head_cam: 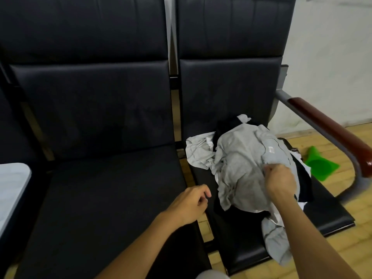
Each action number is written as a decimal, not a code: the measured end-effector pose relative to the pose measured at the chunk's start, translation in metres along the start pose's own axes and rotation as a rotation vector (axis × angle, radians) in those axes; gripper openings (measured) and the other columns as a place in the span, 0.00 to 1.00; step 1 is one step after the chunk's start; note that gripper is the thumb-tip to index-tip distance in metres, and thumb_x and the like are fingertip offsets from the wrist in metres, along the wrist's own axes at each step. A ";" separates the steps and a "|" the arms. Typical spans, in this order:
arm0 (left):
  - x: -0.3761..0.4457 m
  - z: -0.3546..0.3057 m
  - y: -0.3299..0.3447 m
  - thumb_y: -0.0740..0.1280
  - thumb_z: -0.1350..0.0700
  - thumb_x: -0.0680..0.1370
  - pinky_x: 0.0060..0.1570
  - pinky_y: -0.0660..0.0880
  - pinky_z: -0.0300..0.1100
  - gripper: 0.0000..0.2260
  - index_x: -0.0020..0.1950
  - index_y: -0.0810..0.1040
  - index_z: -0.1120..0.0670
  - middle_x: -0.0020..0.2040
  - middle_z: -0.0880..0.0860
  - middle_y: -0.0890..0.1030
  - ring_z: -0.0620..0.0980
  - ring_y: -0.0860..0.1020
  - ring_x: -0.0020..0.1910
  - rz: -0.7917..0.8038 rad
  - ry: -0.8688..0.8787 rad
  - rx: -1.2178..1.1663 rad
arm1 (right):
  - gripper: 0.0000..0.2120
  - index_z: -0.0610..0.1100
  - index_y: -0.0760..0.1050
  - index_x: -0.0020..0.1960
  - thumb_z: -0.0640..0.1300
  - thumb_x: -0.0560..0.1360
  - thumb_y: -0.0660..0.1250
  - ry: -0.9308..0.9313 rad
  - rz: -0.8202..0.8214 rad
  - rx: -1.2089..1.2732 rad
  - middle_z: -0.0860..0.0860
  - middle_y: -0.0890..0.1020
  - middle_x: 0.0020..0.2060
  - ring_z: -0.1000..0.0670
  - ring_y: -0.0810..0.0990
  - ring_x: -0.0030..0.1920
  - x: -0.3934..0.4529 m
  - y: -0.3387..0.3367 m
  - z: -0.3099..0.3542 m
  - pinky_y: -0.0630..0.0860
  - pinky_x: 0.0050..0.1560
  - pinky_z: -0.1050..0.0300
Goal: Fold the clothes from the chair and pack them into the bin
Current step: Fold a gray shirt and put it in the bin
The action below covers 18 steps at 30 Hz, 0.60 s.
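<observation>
A heap of clothes lies on the right black chair seat (332, 214): a crumpled grey garment (239, 164) on top, black pieces (227, 125) under it, and a light grey piece (277, 242) hanging over the front edge. My right hand (279, 182) grips the grey garment near its collar. My left hand (191, 202) hovers over the gap between the two seats, fingers loosely curled, holding nothing. A white bin corner (12, 188) shows at the left edge.
The left black seat (104, 208) has bare upholstery. A wooden armrest (330, 127) on a grey metal frame curves along the right. A green plastic object (320, 164) lies on the wooden floor behind the right chair. A pale wall stands beyond.
</observation>
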<state>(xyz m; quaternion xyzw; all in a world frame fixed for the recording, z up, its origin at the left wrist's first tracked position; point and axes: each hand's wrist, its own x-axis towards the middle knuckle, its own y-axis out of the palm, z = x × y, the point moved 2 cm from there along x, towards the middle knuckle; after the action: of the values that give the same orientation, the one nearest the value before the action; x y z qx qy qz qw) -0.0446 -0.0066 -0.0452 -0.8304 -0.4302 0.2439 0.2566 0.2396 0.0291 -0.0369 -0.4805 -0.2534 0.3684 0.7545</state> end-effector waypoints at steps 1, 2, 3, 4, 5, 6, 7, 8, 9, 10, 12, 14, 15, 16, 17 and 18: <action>-0.001 -0.002 -0.002 0.61 0.56 0.82 0.47 0.79 0.49 0.07 0.58 0.75 0.48 0.47 0.45 0.79 0.47 0.78 0.43 -0.005 0.002 -0.012 | 0.12 0.38 0.83 0.44 0.39 0.80 0.61 -0.031 0.004 -0.029 0.38 0.81 0.38 0.38 0.79 0.39 -0.001 -0.003 0.003 0.75 0.41 0.51; -0.003 -0.005 -0.005 0.61 0.56 0.82 0.47 0.79 0.50 0.07 0.58 0.75 0.48 0.47 0.44 0.79 0.48 0.79 0.43 -0.009 0.003 -0.027 | 0.13 0.40 0.82 0.43 0.40 0.80 0.61 -0.061 0.008 -0.054 0.39 0.81 0.39 0.38 0.79 0.40 -0.003 -0.005 0.006 0.74 0.40 0.52; -0.005 -0.009 -0.007 0.61 0.56 0.82 0.48 0.79 0.51 0.07 0.57 0.75 0.48 0.46 0.44 0.79 0.48 0.79 0.43 -0.011 0.006 -0.041 | 0.13 0.42 0.81 0.42 0.44 0.81 0.61 -0.079 0.022 -0.059 0.39 0.81 0.40 0.38 0.80 0.41 -0.006 -0.005 0.008 0.74 0.41 0.51; -0.007 -0.012 -0.008 0.61 0.56 0.82 0.48 0.79 0.51 0.07 0.57 0.75 0.48 0.46 0.44 0.79 0.48 0.79 0.43 -0.009 0.013 -0.052 | 0.15 0.43 0.78 0.41 0.50 0.81 0.61 -0.087 0.042 -0.044 0.39 0.80 0.41 0.37 0.79 0.42 -0.010 -0.004 0.008 0.74 0.42 0.50; -0.011 -0.016 -0.008 0.61 0.56 0.82 0.48 0.80 0.51 0.07 0.57 0.75 0.48 0.46 0.44 0.79 0.48 0.79 0.43 -0.009 0.022 -0.060 | 0.17 0.44 0.75 0.40 0.54 0.80 0.61 -0.101 0.055 -0.020 0.39 0.79 0.40 0.38 0.79 0.41 -0.012 -0.001 0.006 0.75 0.43 0.48; -0.016 -0.019 -0.011 0.61 0.56 0.82 0.48 0.80 0.51 0.07 0.58 0.75 0.48 0.46 0.44 0.79 0.47 0.79 0.43 -0.014 0.029 -0.065 | 0.17 0.44 0.73 0.39 0.55 0.80 0.62 -0.098 0.058 0.009 0.39 0.79 0.40 0.38 0.79 0.41 -0.014 -0.001 0.004 0.76 0.44 0.47; -0.021 -0.021 -0.013 0.61 0.55 0.82 0.48 0.79 0.50 0.07 0.58 0.75 0.48 0.46 0.44 0.79 0.48 0.79 0.42 -0.018 0.033 -0.072 | 0.16 0.43 0.73 0.39 0.53 0.80 0.64 -0.074 0.056 0.048 0.37 0.80 0.42 0.38 0.79 0.41 -0.015 -0.001 0.001 0.77 0.46 0.45; -0.028 -0.023 -0.018 0.61 0.55 0.82 0.48 0.79 0.50 0.07 0.58 0.75 0.48 0.46 0.44 0.79 0.48 0.79 0.42 -0.025 0.030 -0.076 | 0.13 0.41 0.75 0.43 0.49 0.79 0.65 -0.038 0.049 0.070 0.35 0.80 0.45 0.37 0.79 0.43 -0.017 -0.004 0.001 0.78 0.49 0.43; -0.034 -0.023 -0.023 0.61 0.55 0.82 0.48 0.78 0.50 0.07 0.58 0.75 0.48 0.46 0.45 0.79 0.48 0.79 0.43 -0.029 0.026 -0.078 | 0.12 0.38 0.75 0.50 0.48 0.79 0.67 0.008 0.051 0.069 0.33 0.78 0.52 0.35 0.78 0.48 -0.017 -0.007 -0.002 0.77 0.53 0.41; -0.038 -0.023 -0.028 0.61 0.55 0.82 0.48 0.79 0.50 0.07 0.58 0.75 0.48 0.46 0.45 0.79 0.49 0.79 0.43 -0.030 0.016 -0.077 | 0.17 0.37 0.73 0.59 0.49 0.78 0.68 0.065 0.064 0.051 0.32 0.73 0.58 0.32 0.76 0.53 -0.016 -0.010 -0.005 0.75 0.55 0.39; -0.049 -0.019 -0.038 0.60 0.55 0.83 0.50 0.79 0.50 0.07 0.59 0.75 0.48 0.46 0.46 0.79 0.48 0.79 0.44 -0.039 -0.005 -0.066 | 0.24 0.39 0.69 0.68 0.52 0.77 0.68 0.121 0.099 -0.008 0.32 0.67 0.63 0.29 0.72 0.59 -0.017 -0.015 -0.009 0.71 0.59 0.36; -0.058 -0.012 -0.048 0.60 0.55 0.83 0.51 0.79 0.50 0.08 0.60 0.75 0.48 0.46 0.45 0.78 0.47 0.79 0.45 -0.054 -0.027 -0.060 | 0.22 0.34 0.75 0.64 0.51 0.80 0.64 0.062 0.090 -0.041 0.31 0.71 0.59 0.30 0.75 0.56 -0.012 -0.016 -0.011 0.72 0.59 0.38; -0.061 -0.009 -0.052 0.61 0.55 0.83 0.51 0.80 0.50 0.08 0.60 0.75 0.48 0.46 0.45 0.78 0.47 0.79 0.45 -0.058 -0.037 -0.060 | 0.21 0.33 0.79 0.58 0.51 0.81 0.63 0.043 0.058 -0.018 0.31 0.74 0.56 0.31 0.76 0.53 -0.010 -0.017 -0.013 0.75 0.56 0.39; -0.064 -0.005 -0.056 0.61 0.56 0.83 0.51 0.80 0.49 0.08 0.61 0.75 0.48 0.46 0.45 0.78 0.47 0.79 0.45 -0.065 -0.047 -0.060 | 0.22 0.33 0.80 0.53 0.53 0.81 0.61 0.041 0.006 0.004 0.32 0.76 0.52 0.32 0.78 0.50 -0.011 -0.019 -0.011 0.76 0.54 0.39; -0.066 -0.001 -0.060 0.61 0.56 0.83 0.51 0.80 0.49 0.08 0.61 0.75 0.48 0.46 0.45 0.79 0.47 0.79 0.46 -0.071 -0.054 -0.059 | 0.25 0.33 0.81 0.50 0.55 0.81 0.58 0.033 -0.060 0.010 0.33 0.77 0.49 0.33 0.78 0.49 -0.010 -0.021 -0.010 0.77 0.51 0.39; -0.067 0.001 -0.063 0.61 0.56 0.83 0.51 0.80 0.50 0.08 0.61 0.75 0.49 0.46 0.46 0.79 0.47 0.79 0.45 -0.077 -0.056 -0.058 | 0.27 0.33 0.80 0.48 0.56 0.82 0.54 -0.002 -0.138 0.000 0.33 0.77 0.47 0.33 0.78 0.48 -0.011 -0.026 -0.006 0.78 0.49 0.39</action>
<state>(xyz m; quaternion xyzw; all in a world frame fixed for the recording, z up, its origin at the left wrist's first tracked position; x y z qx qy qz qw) -0.1165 -0.0318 0.0063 -0.8132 -0.4759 0.2443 0.2294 0.2456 0.0103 -0.0157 -0.4616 -0.2867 0.3159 0.7778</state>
